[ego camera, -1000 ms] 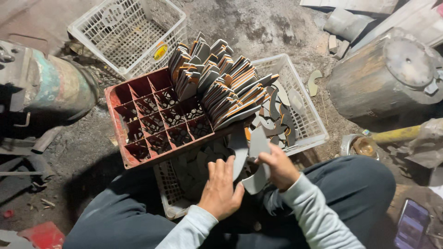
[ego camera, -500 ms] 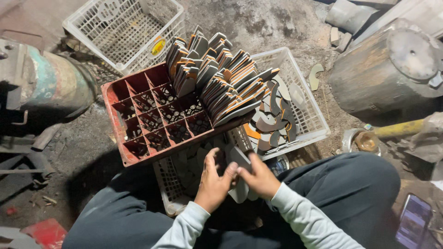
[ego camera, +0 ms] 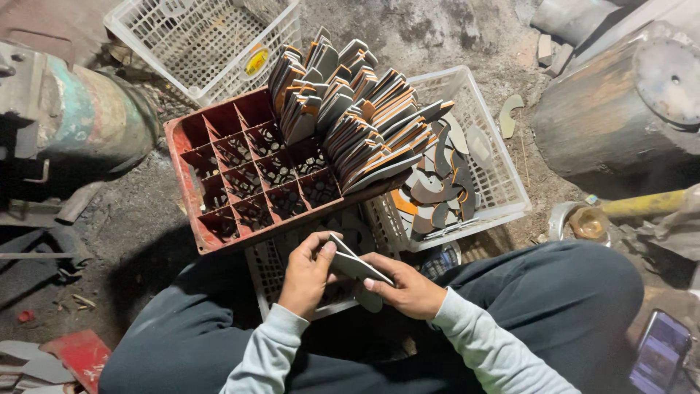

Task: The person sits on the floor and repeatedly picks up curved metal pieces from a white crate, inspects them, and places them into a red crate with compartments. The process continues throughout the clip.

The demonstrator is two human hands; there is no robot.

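Resting between both hands' fingertips (ego camera: 329,248): flat grey pieces (ego camera: 357,267).

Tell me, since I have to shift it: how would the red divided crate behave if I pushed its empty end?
The red crate probably tips toward the packed side: flat pieces fill only those cells. It looks stiff but heavy there, and it rests on white baskets, so it may slide.

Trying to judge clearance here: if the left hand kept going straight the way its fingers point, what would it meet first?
The left hand, holding flat grey pieces with the right hand, points up-frame; it would likely meet the red divided crate first, though depth is unclear.
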